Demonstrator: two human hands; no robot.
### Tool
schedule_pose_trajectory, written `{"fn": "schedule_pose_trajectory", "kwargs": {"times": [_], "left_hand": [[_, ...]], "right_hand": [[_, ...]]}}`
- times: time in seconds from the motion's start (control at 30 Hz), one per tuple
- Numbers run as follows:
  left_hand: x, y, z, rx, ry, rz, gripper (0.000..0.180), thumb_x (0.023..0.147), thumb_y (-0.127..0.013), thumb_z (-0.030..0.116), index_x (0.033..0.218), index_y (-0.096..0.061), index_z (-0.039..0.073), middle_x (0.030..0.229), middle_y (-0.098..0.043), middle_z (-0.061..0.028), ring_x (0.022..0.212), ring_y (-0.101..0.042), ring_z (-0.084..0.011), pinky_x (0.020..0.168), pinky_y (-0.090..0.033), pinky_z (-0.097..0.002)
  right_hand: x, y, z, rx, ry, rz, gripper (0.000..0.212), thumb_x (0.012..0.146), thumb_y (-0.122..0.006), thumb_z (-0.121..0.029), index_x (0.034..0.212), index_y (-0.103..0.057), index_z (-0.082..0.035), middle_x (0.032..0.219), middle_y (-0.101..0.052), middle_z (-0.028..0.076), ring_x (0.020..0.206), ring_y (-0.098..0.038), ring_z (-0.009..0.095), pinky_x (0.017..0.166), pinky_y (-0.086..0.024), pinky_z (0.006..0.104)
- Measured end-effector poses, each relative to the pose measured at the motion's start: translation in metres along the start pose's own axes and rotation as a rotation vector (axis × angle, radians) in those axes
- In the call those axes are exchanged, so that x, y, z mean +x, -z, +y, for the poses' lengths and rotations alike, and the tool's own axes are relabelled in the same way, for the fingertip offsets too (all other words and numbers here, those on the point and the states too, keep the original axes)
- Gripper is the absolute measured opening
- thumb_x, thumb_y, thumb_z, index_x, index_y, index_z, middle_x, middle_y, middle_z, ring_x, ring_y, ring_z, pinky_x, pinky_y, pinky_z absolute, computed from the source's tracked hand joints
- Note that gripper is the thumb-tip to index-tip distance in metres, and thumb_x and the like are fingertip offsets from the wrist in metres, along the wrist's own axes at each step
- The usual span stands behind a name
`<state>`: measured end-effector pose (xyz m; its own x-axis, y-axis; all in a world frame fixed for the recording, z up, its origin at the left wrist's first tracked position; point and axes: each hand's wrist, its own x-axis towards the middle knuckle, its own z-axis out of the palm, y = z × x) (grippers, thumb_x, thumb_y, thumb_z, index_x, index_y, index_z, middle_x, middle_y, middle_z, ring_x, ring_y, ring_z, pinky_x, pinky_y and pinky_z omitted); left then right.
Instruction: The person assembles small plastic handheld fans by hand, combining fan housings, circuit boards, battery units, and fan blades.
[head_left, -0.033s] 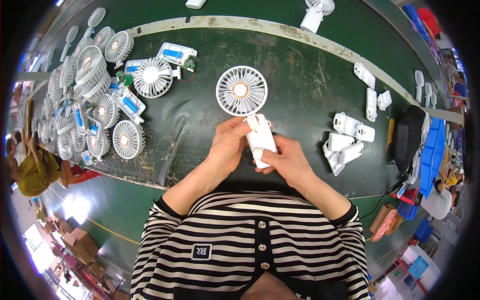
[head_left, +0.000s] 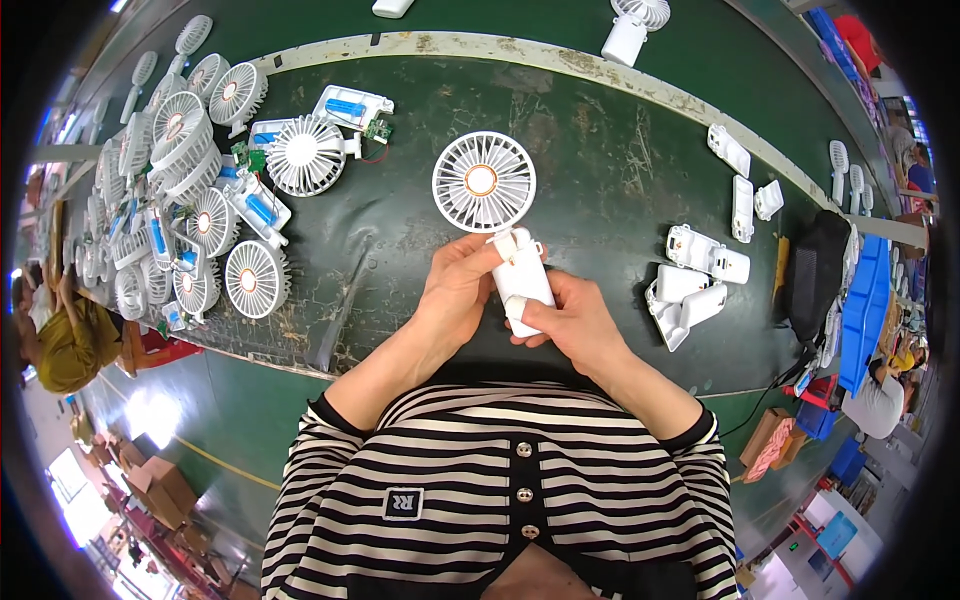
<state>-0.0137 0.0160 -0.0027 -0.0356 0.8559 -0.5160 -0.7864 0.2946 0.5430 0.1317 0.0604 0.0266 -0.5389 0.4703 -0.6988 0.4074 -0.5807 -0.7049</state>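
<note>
A white handheld fan (head_left: 484, 182) lies in front of me, its round grille pointing away and its handle (head_left: 522, 272) toward my body. My left hand (head_left: 452, 285) is closed on the upper left of the handle, thumb pressed near the neck. Around the handle's lower end my right hand (head_left: 577, 315) is wrapped, its covered thumb (head_left: 516, 306) lying on the front face. A small loop sticks out at the handle's upper right corner. The fingers beneath the handle are mostly hidden.
Left on the dark green table (head_left: 400, 110) is a heap of fan heads (head_left: 256, 279), open handles with blue batteries (head_left: 262, 208) and green circuit boards. White handle shells (head_left: 690, 300) lie at right, near a black bag (head_left: 808, 265). A finished-looking fan (head_left: 624, 38) rests beyond the pale strip.
</note>
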Motion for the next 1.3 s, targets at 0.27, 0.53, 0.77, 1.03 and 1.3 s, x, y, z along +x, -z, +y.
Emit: {"fn": "schedule_pose_trajectory", "kwargs": {"times": [0.27,0.53,0.77,1.03,1.3], "left_hand": [[0.0,0.0,-0.009,0.003,0.032,-0.078,0.033,0.083,-0.059,0.02,0.108,-0.055,-0.001,0.102,-0.061,-0.0154,0.091,-0.06,-0.0199,0.082,-0.048,-0.0329],[-0.004,-0.008,-0.013,0.105,-0.084,-0.122,0.028,0.083,-0.057,0.008,0.11,-0.054,-0.002,0.108,-0.06,-0.0103,0.085,-0.06,-0.0119,0.064,-0.05,-0.0235],[-0.005,-0.008,-0.016,0.082,-0.12,-0.138,0.031,0.082,-0.059,0.007,0.11,-0.053,-0.003,0.107,-0.06,-0.0101,0.086,-0.06,-0.0125,0.065,-0.05,-0.0241],[-0.003,-0.005,-0.021,0.095,-0.195,-0.113,0.028,0.081,-0.056,0.003,0.109,-0.054,-0.004,0.102,-0.062,-0.0114,0.082,-0.061,-0.0134,0.061,-0.05,-0.0241],[0.009,-0.01,-0.01,0.169,-0.152,0.007,0.026,0.08,-0.056,0.003,0.106,-0.056,-0.004,0.096,-0.063,-0.0101,0.081,-0.061,-0.0144,0.063,-0.05,-0.0245]], "right_hand": [[0.009,-0.004,0.001,0.073,0.124,0.068,0.027,0.075,-0.064,-0.007,0.097,-0.055,0.005,0.084,-0.062,0.011,0.069,-0.061,0.016,0.058,-0.051,0.025],[0.007,-0.006,0.002,0.143,0.147,0.122,0.024,0.072,-0.061,0.0,0.095,-0.055,0.005,0.083,-0.061,0.011,0.067,-0.061,0.015,0.058,-0.052,0.0257],[0.008,-0.006,0.004,0.063,0.223,0.152,0.024,0.066,-0.059,0.004,0.09,-0.056,0.005,0.08,-0.062,0.01,0.066,-0.06,0.015,0.057,-0.053,0.0269],[0.011,-0.005,0.003,0.076,0.21,0.153,0.023,0.066,-0.059,0.004,0.089,-0.057,0.005,0.077,-0.062,0.01,0.065,-0.06,0.016,0.055,-0.053,0.0279],[0.021,0.001,-0.004,0.155,0.228,0.073,0.026,0.07,-0.059,0.0,0.095,-0.055,0.005,0.081,-0.061,0.012,0.063,-0.061,0.017,0.055,-0.052,0.0279]]}}
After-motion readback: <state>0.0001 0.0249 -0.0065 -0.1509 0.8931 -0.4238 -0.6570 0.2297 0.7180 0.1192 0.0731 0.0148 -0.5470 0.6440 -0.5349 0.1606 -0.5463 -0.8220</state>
